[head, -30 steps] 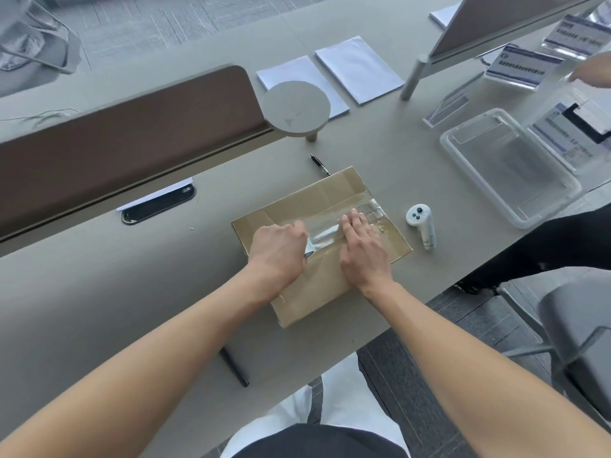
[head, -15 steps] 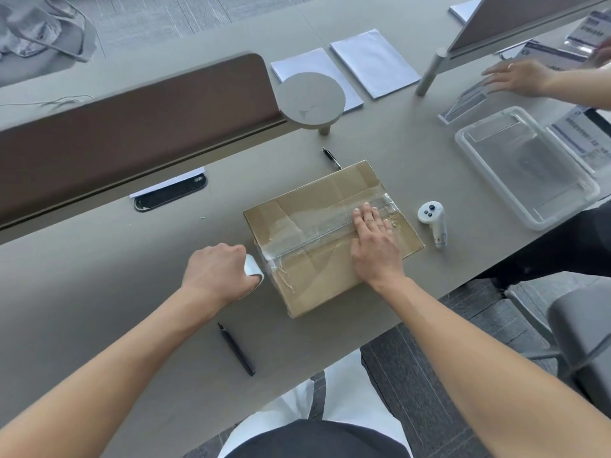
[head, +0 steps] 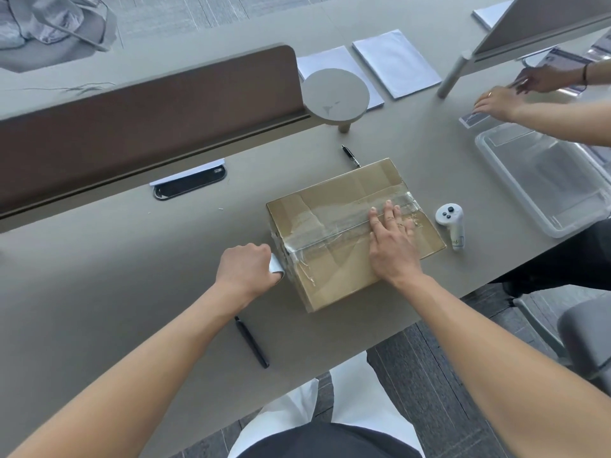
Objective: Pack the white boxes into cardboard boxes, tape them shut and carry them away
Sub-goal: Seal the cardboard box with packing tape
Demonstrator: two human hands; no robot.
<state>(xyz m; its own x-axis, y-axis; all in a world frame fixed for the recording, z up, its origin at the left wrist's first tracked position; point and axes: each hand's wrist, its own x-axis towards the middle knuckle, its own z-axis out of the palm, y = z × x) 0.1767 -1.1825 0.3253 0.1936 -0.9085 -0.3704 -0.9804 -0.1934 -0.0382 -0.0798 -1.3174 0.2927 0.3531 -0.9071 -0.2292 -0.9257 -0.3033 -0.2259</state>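
A closed cardboard box lies on the grey table near its front edge. A strip of clear tape runs along the box's top seam and down over its left end. My left hand is closed around a roll of tape pressed at the box's left end. My right hand lies flat, fingers spread, on the right part of the box's top, over the tape. No white boxes show.
A white handheld controller lies right of the box, a clear plastic bin beyond it. One black pen lies under my left forearm, another pen behind the box. Another person's hands handle papers at the far right. A brown divider stands behind.
My left hand pulled the tape roll from the middle of the box's top leftward, off the edge and down the left end. The right hand stayed pressed on the box.
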